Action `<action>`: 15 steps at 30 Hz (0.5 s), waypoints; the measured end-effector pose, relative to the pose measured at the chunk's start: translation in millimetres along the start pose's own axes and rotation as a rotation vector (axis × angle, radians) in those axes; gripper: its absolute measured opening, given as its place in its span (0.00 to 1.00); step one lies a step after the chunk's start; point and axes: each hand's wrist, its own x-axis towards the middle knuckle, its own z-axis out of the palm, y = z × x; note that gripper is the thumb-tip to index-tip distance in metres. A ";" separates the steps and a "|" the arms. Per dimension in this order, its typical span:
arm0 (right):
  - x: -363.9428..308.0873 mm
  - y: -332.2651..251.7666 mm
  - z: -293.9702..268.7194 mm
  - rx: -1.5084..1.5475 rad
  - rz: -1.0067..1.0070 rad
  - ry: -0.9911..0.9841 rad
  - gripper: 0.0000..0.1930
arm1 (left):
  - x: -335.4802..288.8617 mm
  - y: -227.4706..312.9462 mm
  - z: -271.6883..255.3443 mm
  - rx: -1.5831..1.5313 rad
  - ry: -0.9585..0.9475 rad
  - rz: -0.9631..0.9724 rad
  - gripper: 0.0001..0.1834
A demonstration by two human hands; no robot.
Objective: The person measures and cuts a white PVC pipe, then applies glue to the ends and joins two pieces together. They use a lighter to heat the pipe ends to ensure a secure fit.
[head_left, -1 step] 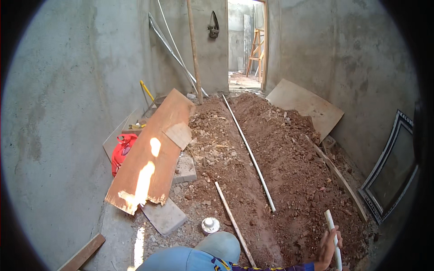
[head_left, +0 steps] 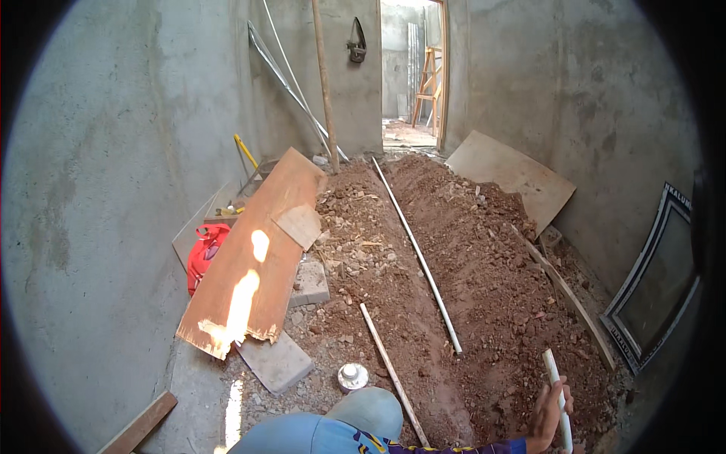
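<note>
My left hand (head_left: 546,416) reaches across to the lower right in a dark blue patterned sleeve. Its fingers are closed round a short white plastic pipe (head_left: 558,393), whose upper end sticks up above the fingers. At the picture's lower edge, beside the pipe, a sliver of skin shows that seems to be my right hand (head_left: 578,449); its fingers are hidden. A long white pipe (head_left: 418,257) lies along the trench in the reddish soil (head_left: 499,265). Nearer to me, another dirty white pipe (head_left: 392,371) lies on the ground. A small round white-topped can (head_left: 352,377) stands by my knee.
A broken wooden panel (head_left: 257,265) leans over concrete blocks (head_left: 276,365) on the left, near a red bag (head_left: 204,253). Along the right are a plywood sheet (head_left: 514,178), a timber strip (head_left: 567,295) and a framed panel (head_left: 650,280). A doorway (head_left: 412,76) opens at the back.
</note>
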 end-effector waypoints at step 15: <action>-2.0 -3.8 -5.4 -0.295 0.118 0.180 0.12 | 44.8 40.9 2.9 -0.019 0.017 0.022 0.16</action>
